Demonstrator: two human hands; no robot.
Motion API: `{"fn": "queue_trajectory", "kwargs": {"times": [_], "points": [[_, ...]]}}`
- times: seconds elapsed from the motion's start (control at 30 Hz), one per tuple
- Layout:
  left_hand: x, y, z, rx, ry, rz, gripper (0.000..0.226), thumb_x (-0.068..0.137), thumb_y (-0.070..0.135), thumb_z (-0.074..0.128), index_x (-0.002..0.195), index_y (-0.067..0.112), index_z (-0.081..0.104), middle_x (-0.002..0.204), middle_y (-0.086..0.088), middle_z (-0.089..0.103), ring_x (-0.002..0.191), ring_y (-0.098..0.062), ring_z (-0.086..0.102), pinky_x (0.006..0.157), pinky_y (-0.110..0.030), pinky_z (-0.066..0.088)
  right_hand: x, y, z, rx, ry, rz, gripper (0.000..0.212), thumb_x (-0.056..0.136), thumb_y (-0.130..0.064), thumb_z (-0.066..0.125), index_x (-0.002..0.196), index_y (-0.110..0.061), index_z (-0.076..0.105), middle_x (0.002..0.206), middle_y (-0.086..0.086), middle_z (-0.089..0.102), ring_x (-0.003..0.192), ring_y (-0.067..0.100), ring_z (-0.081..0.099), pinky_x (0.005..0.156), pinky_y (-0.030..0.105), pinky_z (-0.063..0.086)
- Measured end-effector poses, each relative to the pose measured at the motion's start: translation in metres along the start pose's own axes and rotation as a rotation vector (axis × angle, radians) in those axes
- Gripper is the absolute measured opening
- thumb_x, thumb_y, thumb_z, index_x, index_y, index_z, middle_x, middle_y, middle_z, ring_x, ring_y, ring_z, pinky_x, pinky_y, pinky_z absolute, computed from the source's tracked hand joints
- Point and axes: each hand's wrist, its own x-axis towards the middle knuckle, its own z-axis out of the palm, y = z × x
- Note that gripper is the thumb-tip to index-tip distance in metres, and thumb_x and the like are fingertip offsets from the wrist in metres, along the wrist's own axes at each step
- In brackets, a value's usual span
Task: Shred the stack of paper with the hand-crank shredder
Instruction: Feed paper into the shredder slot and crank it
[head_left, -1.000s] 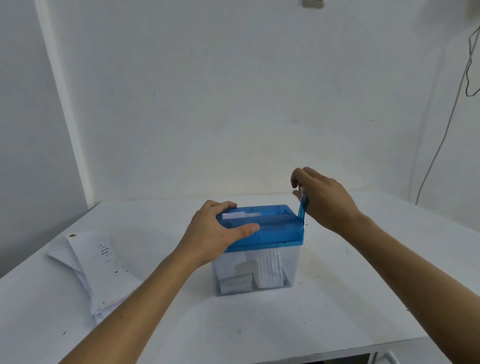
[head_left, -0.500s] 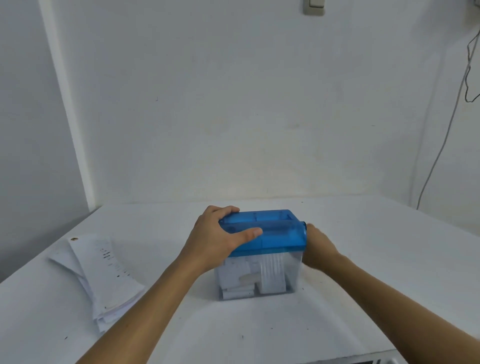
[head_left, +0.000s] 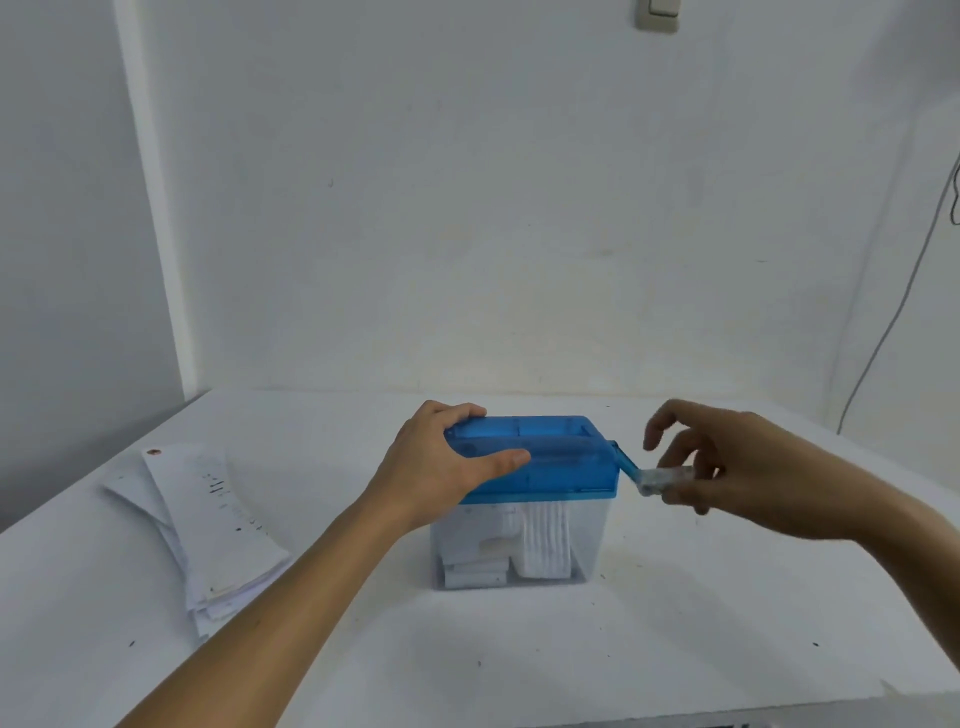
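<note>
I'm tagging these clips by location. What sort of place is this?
Probably a corner of a plain office or workroom, though that's a guess: a white table set against plain white walls, a wall switch, and a hand-crank shredder with a stack of paper nearby.

One camera sits on the person's head. It looks forward and down (a wide view) over the near edge of the table (head_left: 675, 649), close to the shredder (head_left: 540, 457), toward the far edge and the wall (head_left: 519, 208).
</note>
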Motion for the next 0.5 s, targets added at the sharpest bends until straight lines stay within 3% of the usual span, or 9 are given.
{"fn": "queue_trajectory", "kwargs": {"times": [0.13, 0.2, 0.3, 0.4, 0.5], "points": [[0.0, 0.004, -0.004, 0.024, -0.023, -0.019, 0.088, 0.057, 0.075, 0.076, 0.133, 0.033, 0.058, 0.121, 0.02, 0.051, 0.116, -0.003, 0.052, 0.094, -0.021, 0.046, 0.011, 0.017, 0.001, 0.28, 0.131, -0.112, 0.007, 0.091, -0.016, 0.071, 0.097, -0.019, 0.069, 0.09, 0.002, 0.074, 0.076, 0.018, 0.066, 0.072, 0.034, 0.055], [0.0, 0.007, -0.004, 0.032, -0.076, -0.016, 0.091, 0.053, 0.076, 0.074, 0.132, 0.034, 0.058, 0.121, 0.022, 0.051, 0.116, -0.003, 0.052, 0.094, -0.021, 0.048, 0.022, 0.022, 0.003, 0.474, 0.268, -0.101, 0.014, 0.094, -0.026, 0.066, 0.101, -0.014, 0.07, 0.09, 0.008, 0.074, 0.075, 0.022, 0.064, 0.071, 0.035, 0.055], [-0.002, 0.009, -0.002, 0.025, -0.098, -0.008, 0.087, 0.055, 0.074, 0.075, 0.131, 0.035, 0.058, 0.12, 0.021, 0.051, 0.112, 0.0, 0.053, 0.087, -0.017, 0.047, 0.052, 0.027, 0.014, 0.553, 0.382, 0.014, 0.022, 0.099, -0.033, 0.059, 0.103, -0.014, 0.07, 0.087, 0.009, 0.07, 0.071, 0.018, 0.063, 0.068, 0.032, 0.055], [-0.003, 0.01, -0.002, 0.012, -0.089, -0.005, 0.087, 0.053, 0.074, 0.073, 0.129, 0.035, 0.058, 0.12, 0.02, 0.051, 0.109, 0.003, 0.052, 0.08, -0.013, 0.045, 0.084, 0.033, 0.034, 0.536, 0.354, 0.161, 0.025, 0.103, -0.034, 0.053, 0.105, -0.013, 0.067, 0.095, 0.009, 0.07, 0.073, 0.016, 0.066, 0.068, 0.032, 0.057], [-0.003, 0.009, 0.0, 0.002, -0.081, 0.001, 0.088, 0.052, 0.076, 0.072, 0.129, 0.035, 0.059, 0.12, 0.02, 0.051, 0.111, 0.004, 0.052, 0.082, -0.013, 0.044, 0.101, 0.04, 0.056, 0.445, 0.248, 0.299, 0.016, 0.103, -0.026, 0.053, 0.112, -0.015, 0.061, 0.101, 0.007, 0.069, 0.087, 0.021, 0.07, 0.078, 0.036, 0.062]]}}
